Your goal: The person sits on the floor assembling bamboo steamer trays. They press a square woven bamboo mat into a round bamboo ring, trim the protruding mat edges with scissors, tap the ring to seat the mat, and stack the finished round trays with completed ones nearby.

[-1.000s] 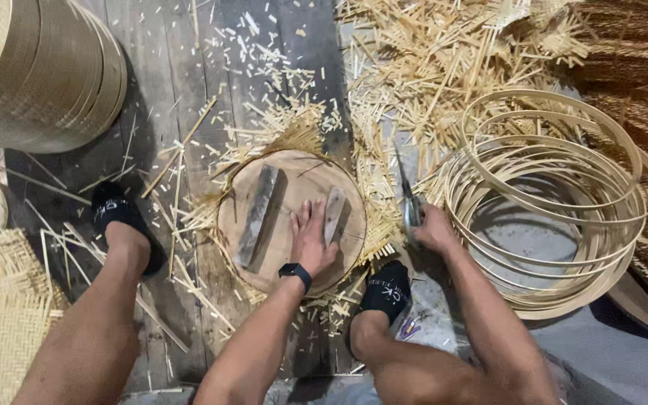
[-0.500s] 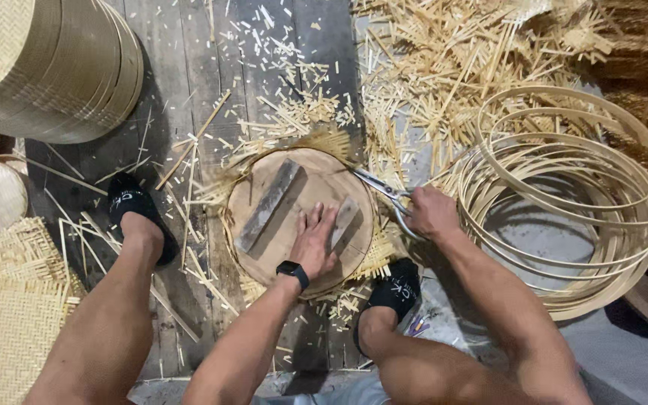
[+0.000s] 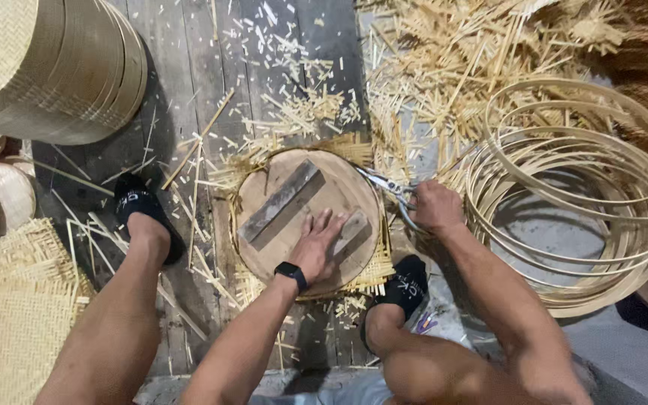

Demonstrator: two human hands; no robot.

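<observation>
Two hands work at a round wooden disc [image 3: 305, 217] lying on the plank floor [image 3: 189, 45], near its middle between the person's black-socked feet. The left hand [image 3: 322, 241] lies open and flat on the disc, fingers spread, pressing beside one of two grey cross battens [image 3: 279, 202]. The right hand [image 3: 435, 208] is closed around the handles of scissors [image 3: 385, 186], whose blades meet the disc's right edge where woven matting [image 3: 375, 274] sticks out from underneath. A black watch [image 3: 291, 274] sits on the left wrist. Just right of the scissors lies a loose pile of bamboo hoops [image 3: 579, 180], close against the right hand. Cut strips and splinters [image 3: 301, 112] litter the planks beyond the disc, thickening into a heap of offcuts [image 3: 459, 52] toward the far right corner. A tall stack of woven trays [image 3: 46, 67] fills the far left corner, and flat woven mats [image 3: 9, 322] lie at the near left edge.
</observation>
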